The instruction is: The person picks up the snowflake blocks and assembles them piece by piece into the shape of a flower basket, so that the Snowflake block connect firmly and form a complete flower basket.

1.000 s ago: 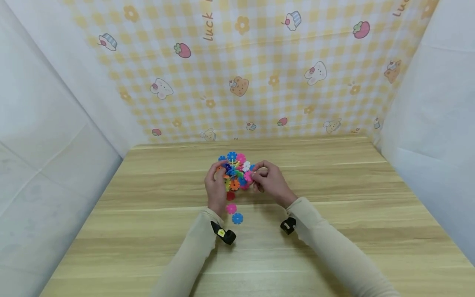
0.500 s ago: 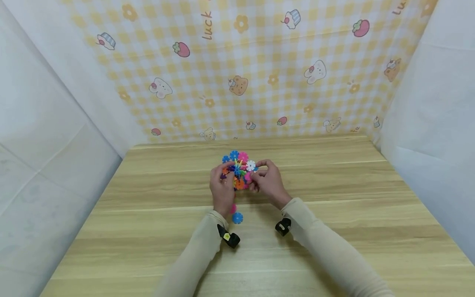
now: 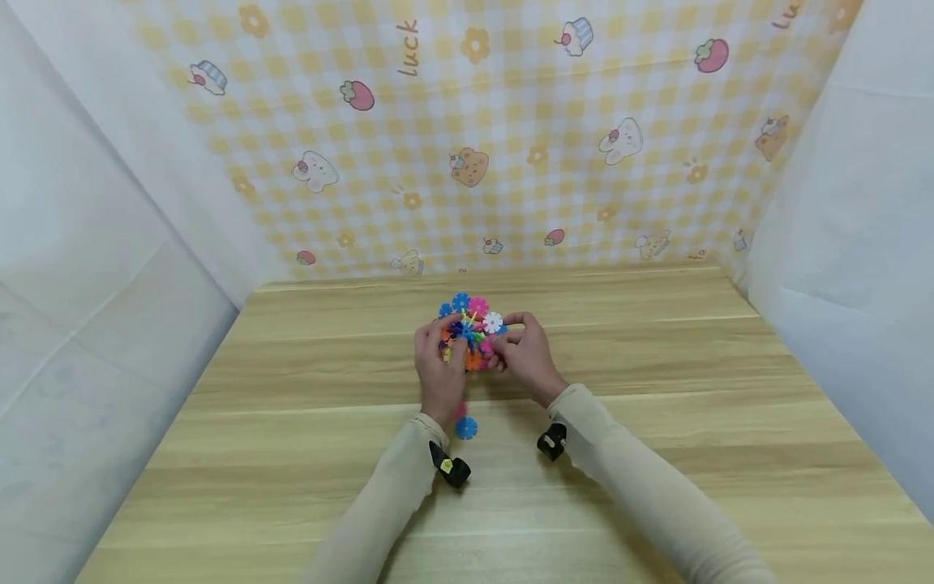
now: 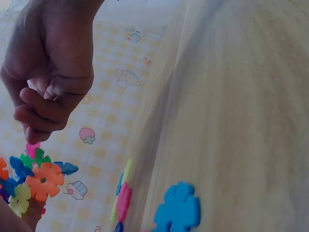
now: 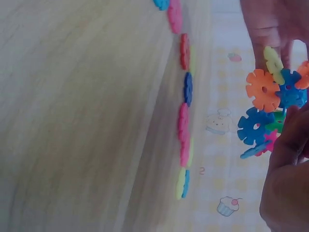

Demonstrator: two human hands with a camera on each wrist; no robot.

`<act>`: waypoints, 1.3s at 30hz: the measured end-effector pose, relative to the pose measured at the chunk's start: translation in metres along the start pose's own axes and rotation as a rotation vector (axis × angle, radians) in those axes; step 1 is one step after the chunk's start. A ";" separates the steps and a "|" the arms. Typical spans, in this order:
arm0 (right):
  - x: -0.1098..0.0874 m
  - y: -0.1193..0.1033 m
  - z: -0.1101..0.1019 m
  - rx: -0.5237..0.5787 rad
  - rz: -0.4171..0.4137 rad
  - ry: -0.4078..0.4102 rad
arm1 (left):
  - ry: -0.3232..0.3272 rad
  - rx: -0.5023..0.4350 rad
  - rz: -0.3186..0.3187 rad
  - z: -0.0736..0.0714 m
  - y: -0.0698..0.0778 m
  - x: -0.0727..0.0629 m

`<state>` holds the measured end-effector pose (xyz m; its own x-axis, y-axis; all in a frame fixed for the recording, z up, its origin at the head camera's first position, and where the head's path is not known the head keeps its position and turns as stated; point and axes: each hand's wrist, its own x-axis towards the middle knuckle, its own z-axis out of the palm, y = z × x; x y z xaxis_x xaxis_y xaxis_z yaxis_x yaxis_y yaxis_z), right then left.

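Note:
Both hands hold a cluster of joined, notched flower-shaped plastic discs in blue, orange, yellow, green and pink, raised over the table. On its left side, my left hand grips it between curled fingers and thumb. My right hand pinches a pink disc at the other side. A white disc faces up near the right fingertips. In the right wrist view, an orange disc and a blue disc show on the cluster's near face. My fingers hide part of it.
On the wooden table lies a loose blue disc, beside a partly hidden pink one. The right wrist view shows several more flat discs, including a red one. A checked cloth hangs behind the table.
My left hand has moved a little right with the cluster, covering more of the loose discs. The cluster has turned slightly, so the white disc shows more fully. My right hand keeps its pinch.

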<state>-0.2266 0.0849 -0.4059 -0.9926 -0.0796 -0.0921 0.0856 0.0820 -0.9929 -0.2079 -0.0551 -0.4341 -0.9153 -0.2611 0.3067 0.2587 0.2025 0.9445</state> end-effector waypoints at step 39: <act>0.023 -0.010 -0.053 -0.250 -0.058 -0.499 | -0.625 -0.104 -0.306 -0.044 0.004 0.022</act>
<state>-0.2546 0.1353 -0.3944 -0.8283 -0.5467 -0.1226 -0.0512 0.2918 -0.9551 -0.2137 -0.1019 -0.4181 -0.9494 0.3059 -0.0707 -0.0394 0.1073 0.9934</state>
